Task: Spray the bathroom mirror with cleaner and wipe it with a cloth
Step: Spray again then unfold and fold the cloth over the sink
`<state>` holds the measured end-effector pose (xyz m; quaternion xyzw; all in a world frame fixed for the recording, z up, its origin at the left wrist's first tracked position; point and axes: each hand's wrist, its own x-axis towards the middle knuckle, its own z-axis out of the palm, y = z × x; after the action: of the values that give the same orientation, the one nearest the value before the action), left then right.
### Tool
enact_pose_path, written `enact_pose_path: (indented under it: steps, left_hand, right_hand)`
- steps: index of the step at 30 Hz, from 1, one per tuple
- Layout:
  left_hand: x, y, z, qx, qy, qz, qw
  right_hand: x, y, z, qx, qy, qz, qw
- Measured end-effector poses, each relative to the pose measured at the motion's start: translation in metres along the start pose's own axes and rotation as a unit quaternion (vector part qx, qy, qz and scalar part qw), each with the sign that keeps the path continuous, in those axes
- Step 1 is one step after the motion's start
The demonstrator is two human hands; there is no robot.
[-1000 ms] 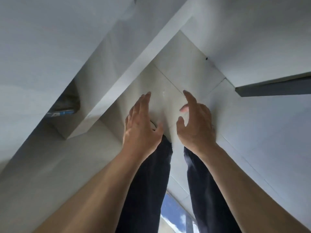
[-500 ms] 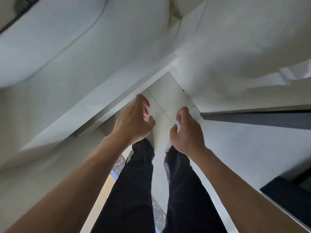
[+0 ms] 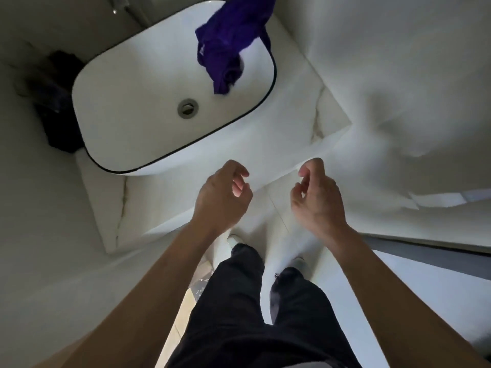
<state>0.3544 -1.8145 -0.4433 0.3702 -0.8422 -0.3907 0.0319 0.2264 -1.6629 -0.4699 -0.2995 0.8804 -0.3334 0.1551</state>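
A purple cloth (image 3: 231, 46) drapes into the white basin (image 3: 127, 83) on a marble counter (image 3: 305, 107). Left hand (image 3: 221, 197) and right hand (image 3: 317, 197) hang loosely curled, holding nothing.

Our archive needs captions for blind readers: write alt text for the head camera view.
The left hand and right hand hover empty, fingers loosely curled, before a white sink with a purple cloth lying partly in its basin. Dark trousers and pale floor tiles show below.

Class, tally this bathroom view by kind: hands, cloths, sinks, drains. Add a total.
Hands: 2, left hand, right hand
Cloth: 1
Sink: 1
Drain: 1
Total: 5
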Motion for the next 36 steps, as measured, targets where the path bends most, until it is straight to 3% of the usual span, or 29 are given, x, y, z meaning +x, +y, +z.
enact_pose_path:
  steps: [6,10,16,36]
  left_hand:
    - [0.032,0.000,-0.044,-0.023,0.039,0.006,0.999]
    - [0.063,0.015,-0.081,-0.089,0.089,0.032,0.992]
    - [0.117,0.027,-0.123,-0.105,0.104,0.060,0.987]
    - [0.311,0.027,-0.099,-0.018,0.058,-0.086,0.994]
  right_hand:
    - [0.041,-0.062,-0.001,-0.025,-0.029,-0.026,0.999]
    - [0.080,-0.099,-0.017,-0.035,0.017,-0.050,0.998]
    - [0.137,-0.136,-0.027,-0.001,0.052,-0.055,0.997]
    - [0.326,-0.109,0.006,-0.100,-0.082,-0.096,0.987]
